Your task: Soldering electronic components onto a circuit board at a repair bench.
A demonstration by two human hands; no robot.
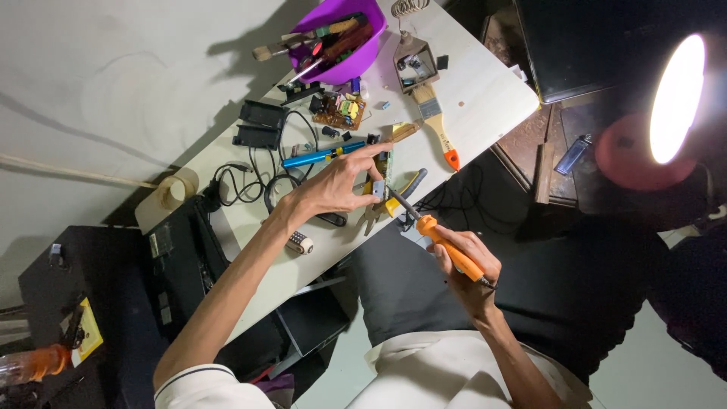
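Single head-worn view, steeply downward, close over the worktable [485, 98].

A purple bowl [356, 64] of tools, a paintbrush [437, 121] and a lit lamp [676, 98] share the view.

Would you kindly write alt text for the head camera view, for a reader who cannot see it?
The right hand holds an orange-handled soldering iron with its tip at a small part pinched in the left hand, above a cluttered white table with a purple bowl of tools.
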